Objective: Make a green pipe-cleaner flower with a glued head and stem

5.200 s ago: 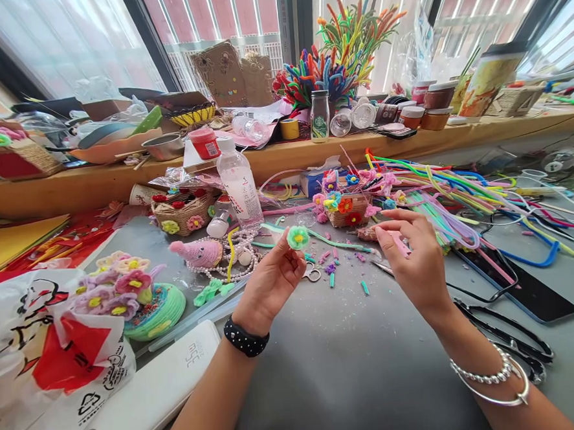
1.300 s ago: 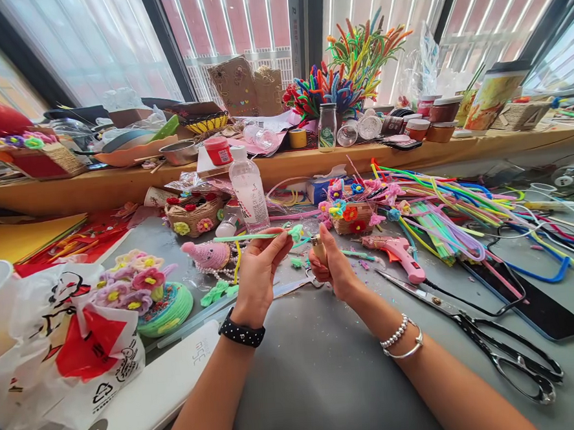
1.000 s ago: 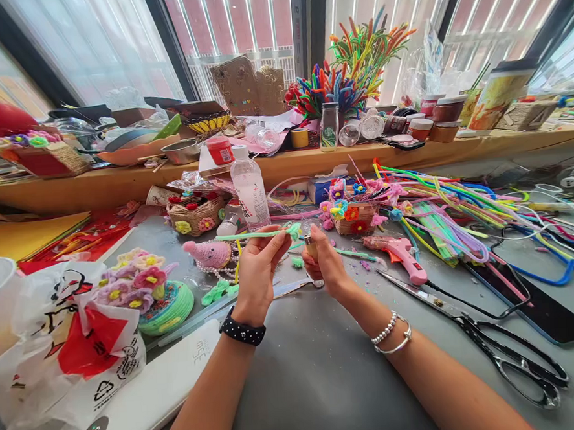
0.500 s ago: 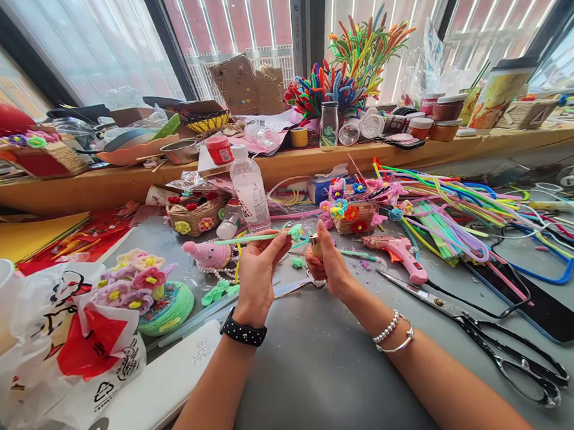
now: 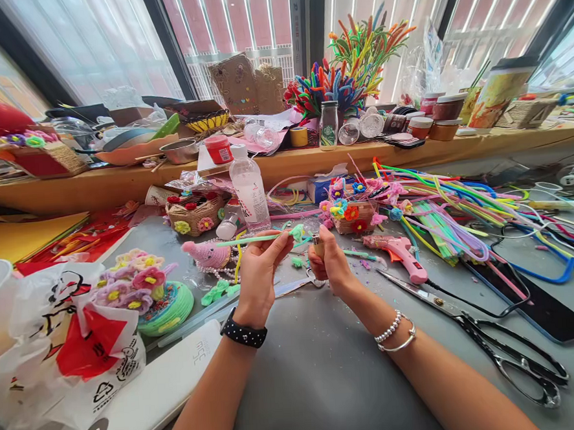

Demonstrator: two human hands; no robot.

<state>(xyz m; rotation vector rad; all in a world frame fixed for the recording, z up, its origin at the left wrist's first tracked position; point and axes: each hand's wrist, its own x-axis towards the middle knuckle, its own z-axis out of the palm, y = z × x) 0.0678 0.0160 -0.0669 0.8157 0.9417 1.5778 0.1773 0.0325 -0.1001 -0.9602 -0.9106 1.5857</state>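
My left hand [image 5: 259, 274] is closed in a pinch on a green pipe-cleaner stem [image 5: 242, 240] that runs out to the left and ends in a small green flower [image 5: 296, 232] at the right. My right hand [image 5: 333, 266] is closed round a small lighter [image 5: 317, 244], held upright just right of and below the flower. Both hands hover over the grey table [image 5: 321, 375], close together. A black band sits on my left wrist, silver bracelets on my right.
A pink glue gun [image 5: 400, 252], large black scissors [image 5: 494, 342], a phone [image 5: 540, 303] and a heap of coloured pipe cleaners [image 5: 441, 199] lie to the right. A clear bottle [image 5: 249, 188], flower baskets [image 5: 194, 214], a white plastic bag [image 5: 62, 352] and a white box [image 5: 152, 392] stand left.
Since five seconds ago my right hand left the glue gun and took up the lighter beside the flower; the left now holds the flower by its stem. In the last second, hardly any movement.
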